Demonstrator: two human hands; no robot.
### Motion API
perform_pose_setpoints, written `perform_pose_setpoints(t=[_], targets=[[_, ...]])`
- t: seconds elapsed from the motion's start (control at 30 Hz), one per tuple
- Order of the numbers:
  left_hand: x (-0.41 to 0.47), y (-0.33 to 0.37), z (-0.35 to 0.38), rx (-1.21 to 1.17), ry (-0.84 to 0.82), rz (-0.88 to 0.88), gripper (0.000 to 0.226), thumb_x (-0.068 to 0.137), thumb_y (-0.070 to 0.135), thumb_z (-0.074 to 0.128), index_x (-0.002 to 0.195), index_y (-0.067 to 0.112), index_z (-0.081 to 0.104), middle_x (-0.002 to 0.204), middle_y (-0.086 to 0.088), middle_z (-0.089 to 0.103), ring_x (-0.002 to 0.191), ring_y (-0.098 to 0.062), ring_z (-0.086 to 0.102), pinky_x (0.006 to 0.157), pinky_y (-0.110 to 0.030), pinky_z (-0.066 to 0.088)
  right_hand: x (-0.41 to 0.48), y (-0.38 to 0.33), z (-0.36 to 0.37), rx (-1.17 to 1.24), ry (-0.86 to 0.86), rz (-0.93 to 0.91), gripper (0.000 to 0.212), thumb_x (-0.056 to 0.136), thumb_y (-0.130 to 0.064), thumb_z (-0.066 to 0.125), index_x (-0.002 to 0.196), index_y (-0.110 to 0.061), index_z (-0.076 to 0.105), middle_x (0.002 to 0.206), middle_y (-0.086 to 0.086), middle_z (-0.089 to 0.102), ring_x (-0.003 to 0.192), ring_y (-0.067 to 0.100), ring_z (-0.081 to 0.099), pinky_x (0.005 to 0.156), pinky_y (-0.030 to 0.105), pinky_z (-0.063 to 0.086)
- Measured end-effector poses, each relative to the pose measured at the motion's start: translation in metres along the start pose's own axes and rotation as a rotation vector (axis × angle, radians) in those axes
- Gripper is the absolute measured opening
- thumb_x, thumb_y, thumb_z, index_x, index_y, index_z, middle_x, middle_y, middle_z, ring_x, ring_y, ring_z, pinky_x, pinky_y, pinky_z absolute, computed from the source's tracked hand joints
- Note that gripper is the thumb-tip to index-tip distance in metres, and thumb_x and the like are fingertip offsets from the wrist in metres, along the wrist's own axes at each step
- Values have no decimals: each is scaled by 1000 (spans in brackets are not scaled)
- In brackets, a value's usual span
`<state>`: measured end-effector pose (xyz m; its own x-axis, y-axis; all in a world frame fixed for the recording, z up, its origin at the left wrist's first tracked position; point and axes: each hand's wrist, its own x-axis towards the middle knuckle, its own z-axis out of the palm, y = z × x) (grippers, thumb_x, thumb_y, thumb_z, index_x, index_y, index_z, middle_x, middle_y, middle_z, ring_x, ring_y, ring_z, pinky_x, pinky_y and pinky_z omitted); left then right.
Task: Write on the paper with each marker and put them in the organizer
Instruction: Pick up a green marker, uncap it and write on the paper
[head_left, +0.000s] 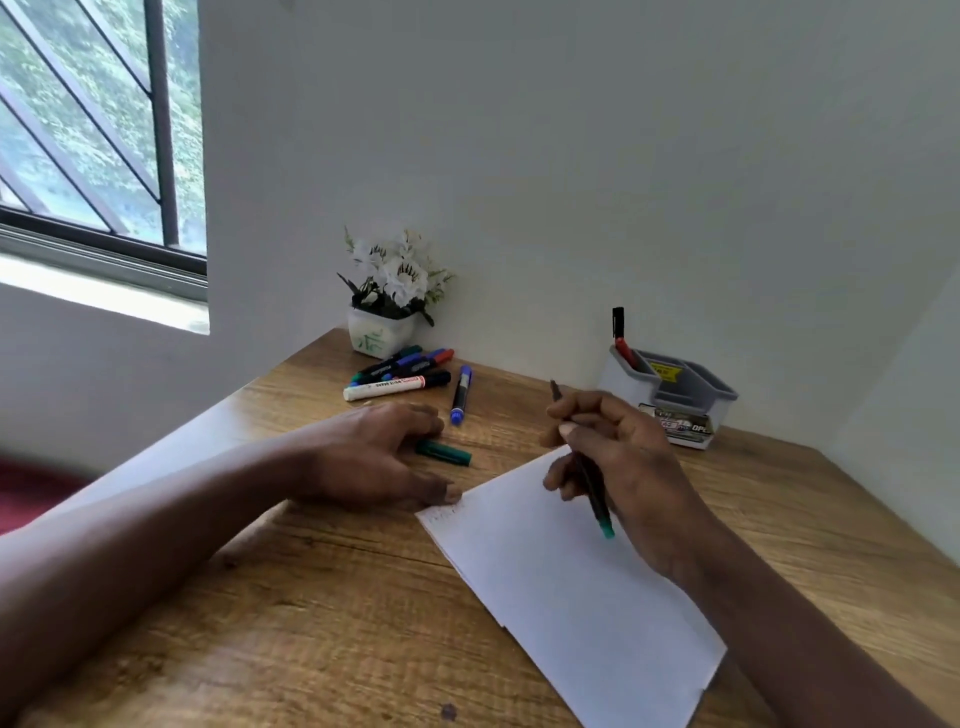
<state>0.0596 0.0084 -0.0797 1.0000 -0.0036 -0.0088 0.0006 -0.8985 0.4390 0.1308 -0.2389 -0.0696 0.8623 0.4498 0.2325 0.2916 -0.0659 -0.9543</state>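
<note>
One view, head cam. Right hand is wrapped round the green marker in a writing grip, uncapped, tip pointing down over the upper middle of the paper. Can't tell if the tip is touching the sheet or just above it. Left hand lies flat and relaxed on the counter, holding nothing, thumb right at the paper's top-left corner. Green cap lies just beside its fingers; contact unclear.

Faint marks by that corner are too small to read; rest of the sheet looks blank.

Back left: pile of markers by the flower pot, blue marker lying alone near it. Back right: organizer, one red-and-black marker standing in its rear slot.

Step in hand, my read: write with green. To do it well:
- slide the left thumb onto the sheet to pin it, since it sits skewed and loose
- bring the tip down light, short stroke, no scrubbing
- recap with the green cap before dropping it in the organizer
- keep the forearm off wet ink
</note>
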Motion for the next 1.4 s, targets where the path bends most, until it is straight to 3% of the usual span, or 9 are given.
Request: perform_pose_setpoints(t=[0.07,0.13,0.3,0.37,0.43,0.53,0.63,1.0,1.4], targets=[[-1,-1,-2,-8,-30,-3,91,83,65,69,158,31,32,165,15,27,150,-8,27,123,-31,24,1,4,1,389,-77,189,39,98,1,35,117,-5,69,100,19,71,76,29,73,58,28,59],[-1,-1,-4,-20,-65,-2,92,83,63,70,159,32,29,166,15,24,150,-9,26,123,-33,24,2,8,1,555,-161,250,43,91,-3,39,123,-3,67,102,17,72,86,27,73,65,28,59],[-5,2,-8,-22,-168,-20,106,72,68,69,160,38,19,169,18,9,154,-12,13,125,-40,16,0,14,7,237,-128,130,26,85,-27,77,97,-11,62,74,4,58,66,16,55,52,24,43],[-7,5,-9,2,-190,-25,111,65,71,61,161,38,16,169,18,5,155,-13,8,124,-41,11,-3,12,13,117,-121,120,26,98,-32,62,88,-8,66,67,9,60,61,18,56,53,27,43],[-7,8,-6,29,-180,-41,109,68,74,57,161,37,15,170,16,4,155,-14,7,124,-40,9,-6,11,16,21,-152,88,24,103,-20,54,97,-7,73,74,15,69,67,24,64,58,30,49],[-4,11,-1,74,-129,-48,93,87,71,56,162,34,15,170,15,6,156,-15,10,124,-38,11,-9,8,18,-134,-226,31,19,99,-19,62,102,-8,77,83,13,75,76,23,69,66,29,56],[-2,9,0,71,-132,-48,93,87,70,56,162,34,15,170,15,7,155,-16,12,123,-37,14,-7,6,18,-192,-221,45,10,94,-11,68,101,-8,75,82,13,77,74,23,71,71,33,59],[-2,11,-1,95,-127,-41,92,88,69,55,162,33,14,170,14,6,156,-15,10,123,-37,12,3,13,23,-298,-214,-48,11,90,-6,69,82,0,65,58,7,64,50,17,57,45,24,45],[0,7,0,66,-123,-19,93,86,70,57,162,34,16,170,15,9,154,-15,16,122,-36,19,6,14,27,-343,-223,-86,19,92,-6,68,73,-10,63,51,-3,58,45,10,51,47,23,44]])
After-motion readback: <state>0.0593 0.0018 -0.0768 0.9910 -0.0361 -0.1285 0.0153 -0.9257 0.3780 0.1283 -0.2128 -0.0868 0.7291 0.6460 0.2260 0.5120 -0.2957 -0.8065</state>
